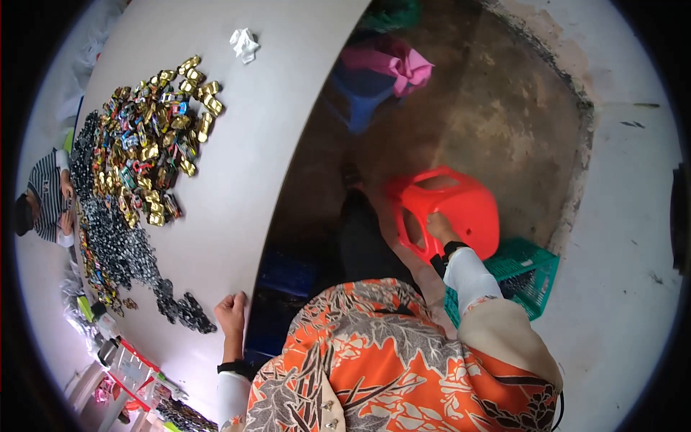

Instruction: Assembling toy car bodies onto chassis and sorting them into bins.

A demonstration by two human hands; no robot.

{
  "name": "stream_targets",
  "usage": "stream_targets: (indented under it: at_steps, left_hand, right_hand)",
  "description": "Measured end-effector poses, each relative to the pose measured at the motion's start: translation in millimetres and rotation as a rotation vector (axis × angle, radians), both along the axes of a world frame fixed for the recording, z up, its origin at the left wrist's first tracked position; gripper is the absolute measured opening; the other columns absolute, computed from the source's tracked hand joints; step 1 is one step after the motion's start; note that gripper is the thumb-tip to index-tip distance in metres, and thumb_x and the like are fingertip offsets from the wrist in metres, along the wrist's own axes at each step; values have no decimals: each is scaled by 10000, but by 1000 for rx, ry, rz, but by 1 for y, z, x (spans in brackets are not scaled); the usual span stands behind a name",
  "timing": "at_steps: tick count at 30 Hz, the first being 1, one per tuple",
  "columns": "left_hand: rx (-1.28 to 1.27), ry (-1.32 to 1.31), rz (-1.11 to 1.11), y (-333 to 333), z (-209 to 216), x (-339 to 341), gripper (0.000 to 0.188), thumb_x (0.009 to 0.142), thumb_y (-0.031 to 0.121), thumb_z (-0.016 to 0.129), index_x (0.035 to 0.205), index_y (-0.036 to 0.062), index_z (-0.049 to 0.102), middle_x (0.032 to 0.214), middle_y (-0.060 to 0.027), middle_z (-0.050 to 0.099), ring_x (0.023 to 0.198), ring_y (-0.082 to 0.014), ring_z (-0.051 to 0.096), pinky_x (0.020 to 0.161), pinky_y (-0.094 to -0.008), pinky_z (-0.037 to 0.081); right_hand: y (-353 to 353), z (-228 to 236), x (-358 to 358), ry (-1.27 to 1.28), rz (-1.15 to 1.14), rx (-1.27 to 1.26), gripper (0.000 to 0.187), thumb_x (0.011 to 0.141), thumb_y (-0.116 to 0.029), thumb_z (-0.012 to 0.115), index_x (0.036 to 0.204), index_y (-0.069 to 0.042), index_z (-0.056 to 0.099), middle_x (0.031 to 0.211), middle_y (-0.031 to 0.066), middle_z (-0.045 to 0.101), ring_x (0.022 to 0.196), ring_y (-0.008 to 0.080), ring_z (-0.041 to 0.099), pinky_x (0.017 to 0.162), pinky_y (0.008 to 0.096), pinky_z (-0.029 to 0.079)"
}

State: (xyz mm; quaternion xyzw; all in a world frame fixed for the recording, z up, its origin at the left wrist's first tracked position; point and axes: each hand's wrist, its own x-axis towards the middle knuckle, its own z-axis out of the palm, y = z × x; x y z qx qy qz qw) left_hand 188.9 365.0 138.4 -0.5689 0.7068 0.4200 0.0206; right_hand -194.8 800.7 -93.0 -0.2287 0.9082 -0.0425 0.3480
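Note:
My right hand [439,227] is closed on a red plastic stool [479,212] at the right, its fingers at the stool's cut-out opening. The stool is tilted, with its openings facing left. My left hand [232,315] rests as a fist at the table's near edge, with nothing seen in it. The closest thing to that fist on the tabletop is the end of a heap of small black parts [191,313]. Beyond it lies a pile of small toy cars [147,144], many gold and others in mixed colours.
A white table [237,165] fills the left side, with a crumpled white scrap [245,45] on it. Across it sits a person in a striped shirt [47,187]. A green plastic basket [540,288] stands beside the stool. Farther off is a blue stool [360,108] with pink cloth [410,68].

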Motion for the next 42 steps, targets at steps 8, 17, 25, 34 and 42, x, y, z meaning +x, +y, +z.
stream_targets:
  at_steps: [8, 17, 25, 34, 42]
  left_hand:
    - [800, -321, -69, -67, -6, -57, 245, 731, 209, 683, 689, -31, 665, 573, -117, 615, 500, -167, 607, 472, -249, 491]
    - [976, -496, 196, -75, 17, -43, 196, 727, 169, 714, 721, -24, 677, 614, -89, 639, 531, -129, 610, 506, -242, 503]
    - [978, -401, 237, -76, 24, -31, 238, 725, 217, 716, 675, -11, 672, 601, -67, 631, 537, -104, 603, 484, -214, 467]
    - [970, -272, 177, -70, 22, -30, 264, 740, 208, 695, 612, -17, 644, 540, -47, 587, 489, -97, 558, 472, -228, 447]
    - [897, -249, 175, -68, 24, -23, 273, 759, 232, 675, 622, -3, 655, 535, -45, 599, 487, -96, 564, 485, -235, 446]
  right_hand:
    - [138, -167, -80, 614, 606, 109, 163, 737, -177, 539, 857, -74, 582, 790, 139, 597, 721, 291, 588, 593, 422, 457]
    - [-18, -155, -106, -365, 186, 709, 391, 705, -264, 592, 985, 8, 587, 1025, 178, 593, 911, 329, 562, 846, 415, 434]
    - [-106, -151, -125, 196, 437, 1024, 348, 694, -245, 595, 951, -10, 608, 982, 164, 606, 878, 310, 574, 814, 400, 443]
    - [-255, -196, -125, 947, 529, 1138, 302, 681, -224, 598, 912, -31, 632, 933, 148, 620, 842, 288, 587, 778, 384, 453]
    - [-297, -227, -105, 1595, 543, 1182, 264, 670, -205, 602, 877, -49, 653, 889, 134, 633, 809, 269, 599, 746, 369, 462]
